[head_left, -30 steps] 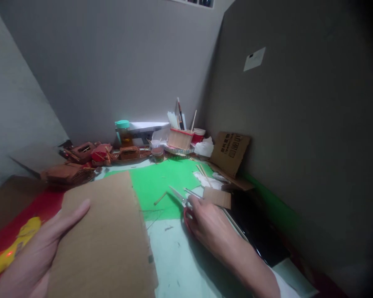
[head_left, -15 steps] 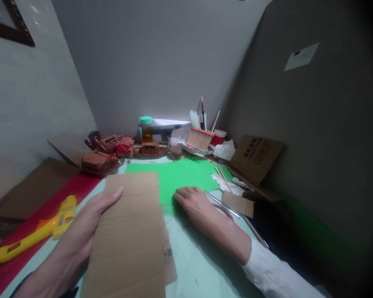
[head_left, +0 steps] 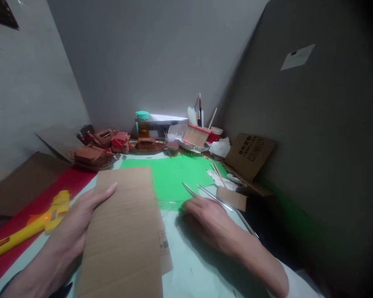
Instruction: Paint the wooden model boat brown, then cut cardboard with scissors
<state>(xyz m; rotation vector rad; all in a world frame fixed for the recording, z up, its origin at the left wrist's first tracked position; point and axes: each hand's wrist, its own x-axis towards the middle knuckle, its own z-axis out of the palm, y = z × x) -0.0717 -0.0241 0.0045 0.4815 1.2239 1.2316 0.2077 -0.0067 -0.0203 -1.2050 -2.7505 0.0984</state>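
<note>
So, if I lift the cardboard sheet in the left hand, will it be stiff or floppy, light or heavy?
The corrugated cardboard sheet is probably stiff: it looks flat, without clear sag. It is likely light for its size, since only the left hand holds it, at one edge. It may bend more easily along its faint crosswise ridges.

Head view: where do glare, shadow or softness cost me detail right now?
Head view, glare: the white strip at the back glows bright. Head view, shadow: a dark patch spreads over the pale work surface beside and under the right hand. Head view, softness: lettering on the printed cardboard is smeared; the far right edge fades to black.
</note>
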